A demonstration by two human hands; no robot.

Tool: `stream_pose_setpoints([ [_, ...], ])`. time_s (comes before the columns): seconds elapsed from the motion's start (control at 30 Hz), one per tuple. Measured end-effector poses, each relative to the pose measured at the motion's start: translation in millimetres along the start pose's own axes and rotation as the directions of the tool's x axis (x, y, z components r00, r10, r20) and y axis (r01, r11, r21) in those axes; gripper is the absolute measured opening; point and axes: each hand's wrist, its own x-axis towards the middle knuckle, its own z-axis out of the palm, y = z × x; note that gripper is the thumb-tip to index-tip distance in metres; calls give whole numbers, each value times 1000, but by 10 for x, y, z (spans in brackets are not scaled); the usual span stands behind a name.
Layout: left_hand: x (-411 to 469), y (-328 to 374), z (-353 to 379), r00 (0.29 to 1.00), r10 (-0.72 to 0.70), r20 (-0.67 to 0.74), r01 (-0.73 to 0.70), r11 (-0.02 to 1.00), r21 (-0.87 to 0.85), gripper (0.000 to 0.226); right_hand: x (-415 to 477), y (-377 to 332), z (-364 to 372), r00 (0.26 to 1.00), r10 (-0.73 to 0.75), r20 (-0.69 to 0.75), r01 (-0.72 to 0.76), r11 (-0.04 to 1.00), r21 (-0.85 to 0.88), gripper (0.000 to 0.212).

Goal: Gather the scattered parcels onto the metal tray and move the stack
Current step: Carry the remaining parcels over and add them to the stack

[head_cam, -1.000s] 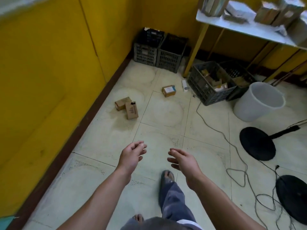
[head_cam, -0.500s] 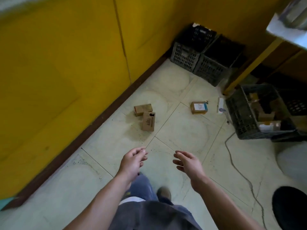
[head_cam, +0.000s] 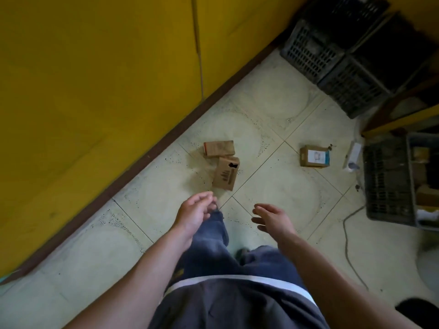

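Three small cardboard parcels lie on the tiled floor. A flat brown parcel [head_cam: 219, 148] sits near the wall, and a second brown parcel with black print [head_cam: 226, 173] leans against it. Farther right lies a parcel with a white and blue label [head_cam: 314, 156]. My left hand [head_cam: 195, 213] hovers just below the printed parcel, fingers loosely curled and holding nothing. My right hand [head_cam: 273, 218] is beside it, fingers relaxed and empty. No metal tray is in view.
A yellow wall with a brown skirting [head_cam: 147, 160] runs along the left. Two dark plastic crates [head_cam: 337, 55] stand in the corner. A grey crate holding boxes [head_cam: 389, 186] is at the right, with a cable [head_cam: 348, 238] and a small white item [head_cam: 353, 157] on the floor.
I have walked towards the parcels, which now lie closer below me. Both hands stay out in front, empty. The table, bucket and fan bases have left the view.
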Motion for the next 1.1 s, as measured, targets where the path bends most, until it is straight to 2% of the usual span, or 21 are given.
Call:
stream_pose_setpoints([
  [0.13, 626, 165, 11, 999, -36, -5, 36, 999, 25, 16, 624, -223, 83, 999, 47, 14, -46, 997, -58, 20],
  [0.23, 1112, 119, 100, 998, -65, -13, 66, 996, 54, 19, 1139, -236, 151, 997, 77, 25, -72, 987, -147, 23],
  [0.33, 1609, -52, 227, 994, -111, -15, 112, 992, 61, 24, 1703, -163, 200, 991, 123, 59, -109, 973, -203, 25],
  [0.47, 2268, -355, 374, 986, -158, -42, 162, 980, 115, 20, 2484, -40, 320, 983, 173, 58, -153, 955, -254, 26],
  [0.6, 2953, -641, 520, 984, -161, -75, 174, 957, 231, 23, 3260, 157, 484, 984, 148, 96, -110, 940, -323, 27],
  [0.63, 3141, -722, 571, 984, -160, -80, 175, 950, 260, 25, 3474, 232, 516, 983, 148, 106, -105, 937, -334, 34],
  [0.73, 3577, -825, 692, 988, -136, -76, 153, 938, 312, 36, 3928, 330, 566, 983, 163, 80, -132, 943, -306, 49],
  [0.9, 4214, -1096, 821, 982, -148, -119, 183, 902, 391, 57, 4508, 508, 631, 977, 199, 76, -180, 963, -199, 60],
  [1.03, 4556, -1282, 864, 969, -198, -148, 239, 900, 365, 68, 4759, 547, 711, 976, 194, 103, -174, 969, -175, 56],
  [1.1, 4685, -1324, 900, 970, -204, -131, 238, 905, 354, 70, 4854, 550, 749, 971, 211, 115, -190, 967, -171, 45],
])
